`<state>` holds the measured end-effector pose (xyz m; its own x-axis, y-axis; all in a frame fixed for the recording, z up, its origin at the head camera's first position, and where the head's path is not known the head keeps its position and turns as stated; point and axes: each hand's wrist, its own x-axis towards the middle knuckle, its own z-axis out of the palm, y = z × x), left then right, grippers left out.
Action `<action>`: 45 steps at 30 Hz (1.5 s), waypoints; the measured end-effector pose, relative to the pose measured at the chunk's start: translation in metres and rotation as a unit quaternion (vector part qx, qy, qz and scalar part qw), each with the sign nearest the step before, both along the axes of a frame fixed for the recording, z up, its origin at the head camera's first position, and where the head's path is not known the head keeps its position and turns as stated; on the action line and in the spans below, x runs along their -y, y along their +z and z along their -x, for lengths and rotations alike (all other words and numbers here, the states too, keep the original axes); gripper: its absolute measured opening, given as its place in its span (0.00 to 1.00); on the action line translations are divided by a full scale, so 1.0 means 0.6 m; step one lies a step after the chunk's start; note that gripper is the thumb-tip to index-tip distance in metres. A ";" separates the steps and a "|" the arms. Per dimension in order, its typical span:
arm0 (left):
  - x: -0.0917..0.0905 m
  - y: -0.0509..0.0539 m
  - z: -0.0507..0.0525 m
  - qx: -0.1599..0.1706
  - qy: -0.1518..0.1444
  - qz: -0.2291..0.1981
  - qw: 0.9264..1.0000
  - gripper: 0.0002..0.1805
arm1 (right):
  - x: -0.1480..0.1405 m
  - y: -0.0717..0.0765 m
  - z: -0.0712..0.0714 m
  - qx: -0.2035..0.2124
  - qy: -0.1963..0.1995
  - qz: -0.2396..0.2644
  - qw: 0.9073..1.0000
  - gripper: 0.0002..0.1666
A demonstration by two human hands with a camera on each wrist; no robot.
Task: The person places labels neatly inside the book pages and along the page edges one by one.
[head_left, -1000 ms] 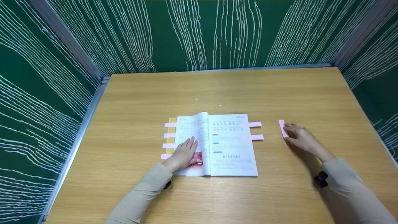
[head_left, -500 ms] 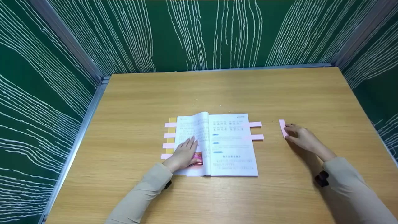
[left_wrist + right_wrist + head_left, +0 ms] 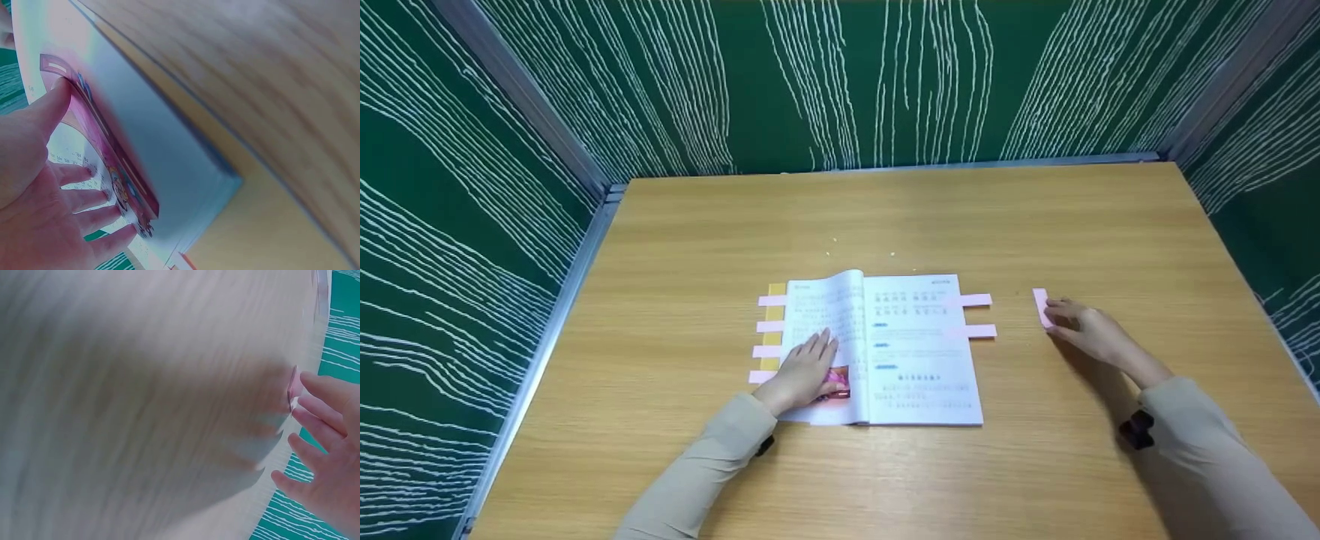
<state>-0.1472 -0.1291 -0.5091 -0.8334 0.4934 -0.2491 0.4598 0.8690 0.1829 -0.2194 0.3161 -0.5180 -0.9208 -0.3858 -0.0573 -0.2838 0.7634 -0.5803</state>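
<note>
An open book (image 3: 922,352) lies on the table, several pink strips (image 3: 771,327) sticking out past its left edge and two pink strips (image 3: 978,331) past its right. My left hand (image 3: 802,375) rests flat on the left page, over part of a red-pink picture (image 3: 840,373); in the left wrist view, the left hand (image 3: 50,191) has its fingers spread against the page. To the right of the book, my right hand (image 3: 1091,334) has its thumb and fingertips at the edge of a loose pink strip (image 3: 1039,304). The right wrist view shows the right hand (image 3: 332,450) with fingers slightly bent beside the strip.
The wooden table (image 3: 697,240) carries a few tiny white specks (image 3: 892,254) behind the book. A yellow edge (image 3: 777,289) shows beneath the book's left side. Green walls (image 3: 855,82) with white wavy lines and grey metal rails (image 3: 577,255) border the table.
</note>
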 end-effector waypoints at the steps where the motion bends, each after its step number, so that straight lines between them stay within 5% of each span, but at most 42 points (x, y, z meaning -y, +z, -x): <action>1: 0.000 0.000 0.000 0.001 0.001 -0.001 1.000 0.42 | 0.000 0.001 0.000 -0.002 -0.002 0.002 1.000 0.23; 16: 0.001 -0.001 0.000 0.004 0.003 0.005 1.000 0.41 | 0.012 0.002 0.005 -0.100 -0.056 0.020 0.993 0.11; 34: -0.002 0.005 0.000 0.022 0.012 0.009 1.000 0.41 | 0.027 0.007 0.012 -0.115 -0.112 0.062 0.985 0.08; 45: -0.001 0.003 0.001 0.018 0.004 0.020 1.000 0.42 | 0.031 0.007 0.012 -0.179 -0.151 0.078 0.969 0.05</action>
<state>-0.1480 -0.1285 -0.5075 -0.8277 0.4750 -0.2987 0.4459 0.8800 0.1639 -0.2265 0.2975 -0.5137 -0.9431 -0.0747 0.3240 -0.2663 0.7533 -0.6014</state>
